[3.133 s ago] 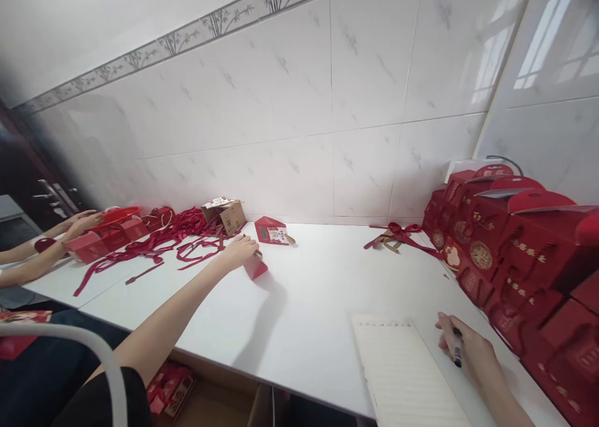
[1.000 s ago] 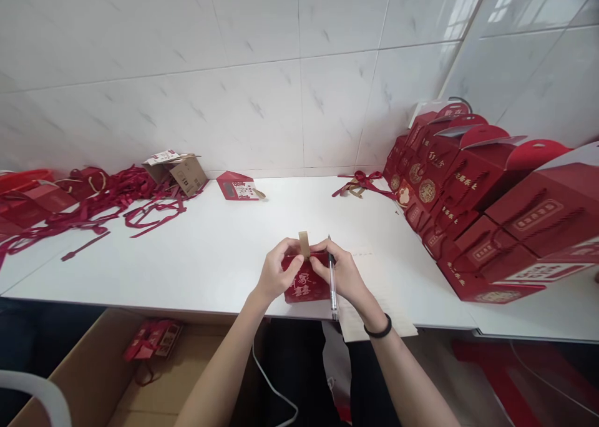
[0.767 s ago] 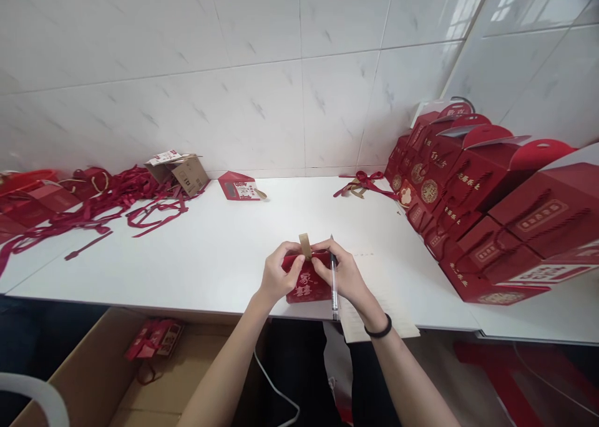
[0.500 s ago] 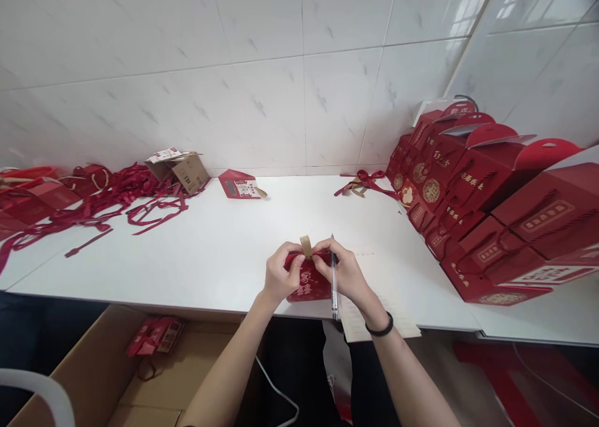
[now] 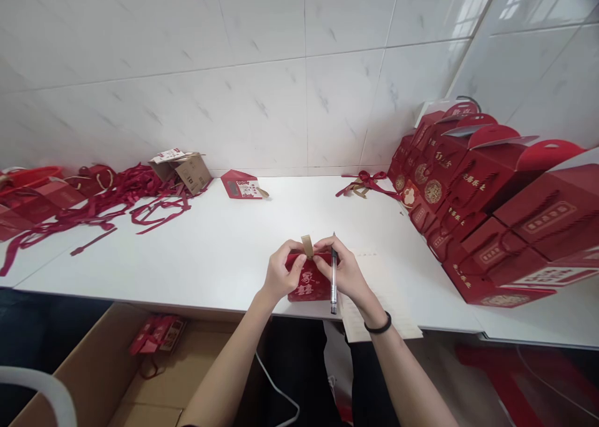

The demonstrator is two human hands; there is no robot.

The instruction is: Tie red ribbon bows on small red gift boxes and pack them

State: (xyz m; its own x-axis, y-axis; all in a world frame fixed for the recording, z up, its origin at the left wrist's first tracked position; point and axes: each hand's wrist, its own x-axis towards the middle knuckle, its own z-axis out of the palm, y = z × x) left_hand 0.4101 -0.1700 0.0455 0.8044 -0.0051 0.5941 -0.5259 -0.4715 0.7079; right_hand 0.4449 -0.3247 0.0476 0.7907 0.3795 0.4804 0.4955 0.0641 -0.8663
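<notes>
A small red gift box (image 5: 309, 283) with white printed characters stands upright near the table's front edge. A gold ribbon (image 5: 307, 245) sticks up in a loop from its top. My left hand (image 5: 285, 268) is closed on the box's upper left corner, its thumb tip at the ribbon's base. Opposite it, my right hand (image 5: 344, 266) pinches at the ribbon's base on the box's top edge. A clear pen (image 5: 334, 283) with a dark tip is tucked between the right hand's fingers. The fingertips partly hide where the ribbon meets the box.
Written paper sheets (image 5: 381, 299) lie under my right forearm. Red gift boxes (image 5: 472, 183) are stacked on the right. Loose red ribbons (image 5: 140, 183) and a small open carton (image 5: 189, 171) lie left. A flat red box (image 5: 241, 185) rests at the back. Below stands a large cardboard box (image 5: 103, 358).
Both hands stay at the top of the gift box with slight finger movement. The pen in my right hand has tilted slightly. The whole view has shifted a little.
</notes>
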